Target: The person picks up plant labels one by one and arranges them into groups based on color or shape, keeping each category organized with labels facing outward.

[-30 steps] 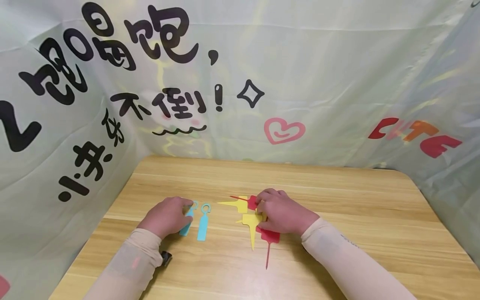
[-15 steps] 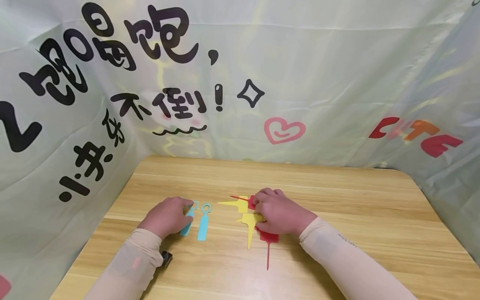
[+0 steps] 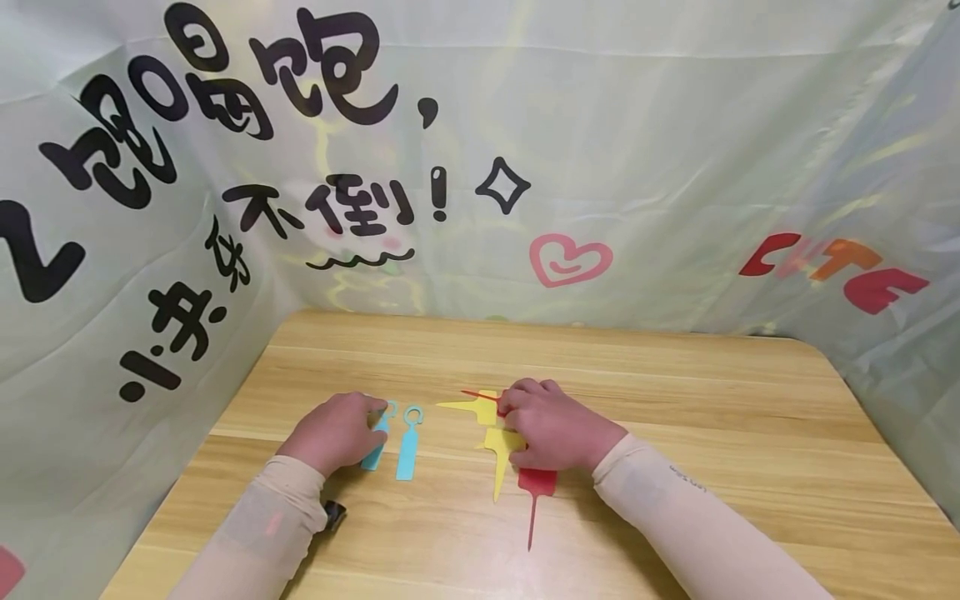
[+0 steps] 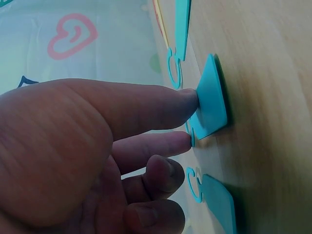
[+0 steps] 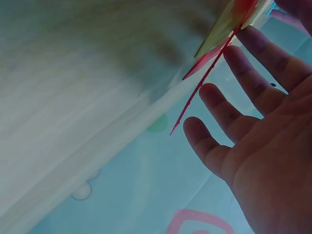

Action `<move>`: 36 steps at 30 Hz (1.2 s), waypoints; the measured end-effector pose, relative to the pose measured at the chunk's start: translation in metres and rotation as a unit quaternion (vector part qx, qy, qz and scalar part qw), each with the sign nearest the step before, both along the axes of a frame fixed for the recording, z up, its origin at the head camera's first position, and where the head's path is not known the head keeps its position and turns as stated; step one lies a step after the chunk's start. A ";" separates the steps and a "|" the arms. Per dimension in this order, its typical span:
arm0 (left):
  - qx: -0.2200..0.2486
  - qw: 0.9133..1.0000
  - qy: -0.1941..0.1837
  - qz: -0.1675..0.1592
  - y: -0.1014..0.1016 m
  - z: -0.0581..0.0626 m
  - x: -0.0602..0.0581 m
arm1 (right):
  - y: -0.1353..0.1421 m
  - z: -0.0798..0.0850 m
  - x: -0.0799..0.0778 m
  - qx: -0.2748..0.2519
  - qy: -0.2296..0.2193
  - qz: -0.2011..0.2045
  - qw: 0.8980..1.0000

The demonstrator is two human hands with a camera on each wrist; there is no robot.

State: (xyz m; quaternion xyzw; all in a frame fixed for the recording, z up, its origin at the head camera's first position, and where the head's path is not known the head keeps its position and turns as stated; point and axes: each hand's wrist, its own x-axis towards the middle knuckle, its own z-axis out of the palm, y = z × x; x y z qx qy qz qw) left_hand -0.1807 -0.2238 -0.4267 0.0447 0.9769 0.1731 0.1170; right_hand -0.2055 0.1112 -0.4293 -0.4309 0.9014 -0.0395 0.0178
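Note:
My left hand [image 3: 337, 433] rests on a blue hook-ended plant tag [image 4: 213, 105], thumb on its flat body and a fingertip at its hook. A second blue tag [image 3: 407, 454] lies just to the right; a third blue tag [image 4: 219, 200] shows low in the left wrist view, hidden by the hand from above. My right hand [image 3: 562, 425] spreads over T-shaped plant labels, its fingertips touching the overlapping cluster. Yellow labels [image 3: 501, 442] stick out to its left. One red label [image 3: 537, 482] points toward me; the thin stem of another red label [image 5: 207, 73] runs beside the fingers.
Everything lies on a wood-grain table [image 3: 450, 550]. A pale printed cloth [image 3: 675, 150] with black lettering and a pink heart hangs behind and along the sides. A small black object [image 3: 334, 516] sits by the left wrist.
My right hand has slid slightly left, covering more of the far red label. The near red label has shifted a little toward me. My left hand stays in place.

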 end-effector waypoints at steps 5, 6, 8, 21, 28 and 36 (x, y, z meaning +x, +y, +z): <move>0.000 1.000 0.002 0.002 0.000 -0.002 -0.001 | 0.003 0.002 -0.001 -0.016 0.014 0.012 1.000; 0.001 1.000 0.003 0.002 0.000 -0.002 -0.001 | 0.005 0.002 -0.001 -0.019 0.017 0.011 1.000; 0.001 1.000 0.004 0.003 -0.001 -0.002 -0.001 | 0.008 0.004 -0.003 -0.025 0.022 0.005 0.999; -0.001 1.000 0.006 -0.004 -0.002 -0.003 -0.001 | 0.054 0.012 -0.012 -0.018 0.017 -0.027 0.999; -0.002 1.000 0.004 -0.004 -0.003 -0.003 -0.001 | 0.083 0.007 -0.013 -0.015 0.021 -0.045 0.999; 0.004 1.000 -0.001 0.003 -0.002 -0.003 -0.002 | 0.117 0.005 -0.015 -0.015 0.021 -0.069 0.997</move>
